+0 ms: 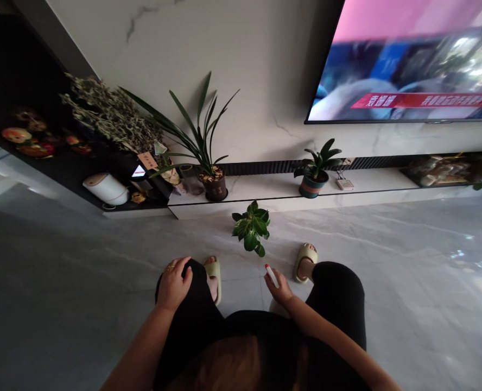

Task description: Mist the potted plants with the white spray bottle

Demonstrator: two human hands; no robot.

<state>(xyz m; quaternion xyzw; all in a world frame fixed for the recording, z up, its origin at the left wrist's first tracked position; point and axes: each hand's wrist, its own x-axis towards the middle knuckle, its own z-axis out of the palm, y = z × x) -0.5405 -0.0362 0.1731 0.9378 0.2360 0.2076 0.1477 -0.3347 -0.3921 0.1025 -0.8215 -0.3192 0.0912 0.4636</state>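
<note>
I am crouched on a grey marble floor, knees apart, in pale slippers. My left hand (pixel 174 282) rests on my left knee, fingers curled loosely over it, holding nothing. My right hand (pixel 280 291) is closed on a small white stick with a red tip (pixel 271 275), pointed towards a small leafy green plant (pixel 251 229) that stands on the floor between my feet. The plant's pot is hidden under its leaves.
A low white ledge (pixel 273 187) runs along the wall with a tall-leaved potted plant (pixel 214 182), a small potted plant (pixel 313 179), a white humidifier (pixel 106 189) and dried branches (pixel 111 114). A wall television (pixel 407 60) is on.
</note>
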